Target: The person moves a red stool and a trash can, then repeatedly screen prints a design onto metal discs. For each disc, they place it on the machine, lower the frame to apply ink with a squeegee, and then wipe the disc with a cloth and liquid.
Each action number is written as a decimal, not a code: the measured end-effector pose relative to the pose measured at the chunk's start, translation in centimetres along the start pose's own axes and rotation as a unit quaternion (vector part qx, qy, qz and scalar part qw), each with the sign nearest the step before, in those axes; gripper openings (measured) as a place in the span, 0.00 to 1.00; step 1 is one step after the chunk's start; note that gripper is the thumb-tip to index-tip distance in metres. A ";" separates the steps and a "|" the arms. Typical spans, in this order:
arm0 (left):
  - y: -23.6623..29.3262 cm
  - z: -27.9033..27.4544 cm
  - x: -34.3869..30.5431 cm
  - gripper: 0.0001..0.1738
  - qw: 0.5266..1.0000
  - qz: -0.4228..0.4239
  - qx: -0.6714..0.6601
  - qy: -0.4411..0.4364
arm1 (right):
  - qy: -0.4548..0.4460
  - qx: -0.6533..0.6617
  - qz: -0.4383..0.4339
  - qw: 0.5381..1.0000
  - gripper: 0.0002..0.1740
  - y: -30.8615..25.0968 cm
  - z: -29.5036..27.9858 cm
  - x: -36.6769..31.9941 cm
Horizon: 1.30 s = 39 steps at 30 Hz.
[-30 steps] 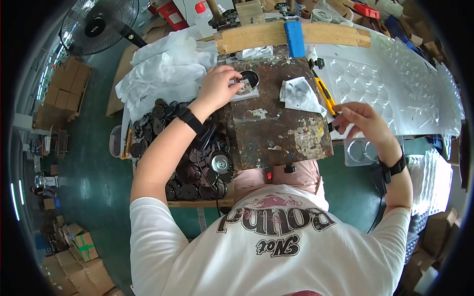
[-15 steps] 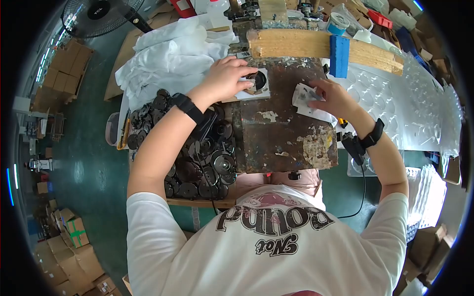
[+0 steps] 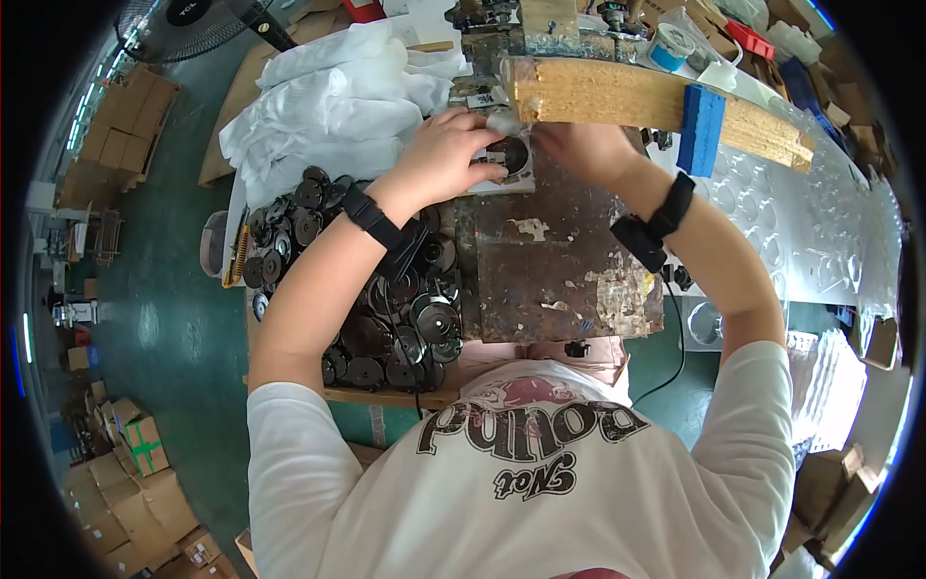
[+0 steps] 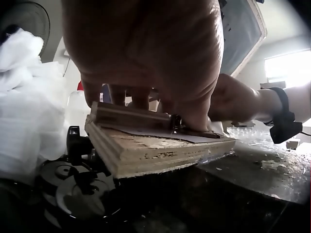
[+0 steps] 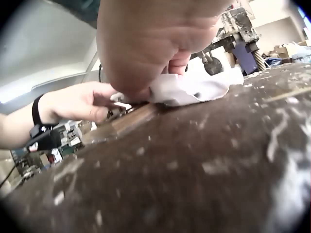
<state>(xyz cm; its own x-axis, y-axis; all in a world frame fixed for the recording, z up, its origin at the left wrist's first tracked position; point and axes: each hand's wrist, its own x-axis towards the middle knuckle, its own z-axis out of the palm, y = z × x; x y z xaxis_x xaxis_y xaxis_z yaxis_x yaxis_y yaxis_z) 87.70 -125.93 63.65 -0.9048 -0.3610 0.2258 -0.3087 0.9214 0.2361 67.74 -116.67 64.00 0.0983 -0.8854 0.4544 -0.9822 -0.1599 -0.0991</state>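
My left hand [image 3: 439,159] lies over a layered wooden block [image 4: 150,153] at the left of the stained work board [image 3: 540,280]. Its fingers and thumb grip a small wooden strip [image 4: 131,115] on top of the block. Beside the thumb, a round black disc [image 3: 519,154] sits in a pale surround. My right hand [image 3: 590,150] reaches in from the other side, partly under the wooden beam. It pinches a crumpled white cloth [image 5: 194,92] near the strip, low over the board; its fingertips are mostly hidden.
A beam [image 3: 617,94] with a blue block [image 3: 701,130] crosses above the work board. Black discs [image 3: 367,333] are heaped at the left, below piled white cloths [image 3: 318,106]. Clear plastic trays [image 3: 772,217] lie at the right. A cable [image 3: 675,338] hangs from the right wrist.
My right hand has moved from the board's right edge to the cloth, picked it up, and carried it left to the disc. The left hand stays at the block.
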 end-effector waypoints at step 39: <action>8.3 -5.7 -4.9 0.28 0.894 -0.113 -0.432 -0.032 | -0.084 0.075 -0.003 0.994 0.22 5.2 -13.2 4.8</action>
<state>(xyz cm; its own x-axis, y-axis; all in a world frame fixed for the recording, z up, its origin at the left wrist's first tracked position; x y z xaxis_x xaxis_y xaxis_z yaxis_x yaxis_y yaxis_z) 91.28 -117.34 69.83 -0.8717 -0.4890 0.0318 -0.1686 0.3601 0.9176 60.96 -116.00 77.37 0.1420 -0.9422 0.3033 -0.9476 -0.2180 -0.2334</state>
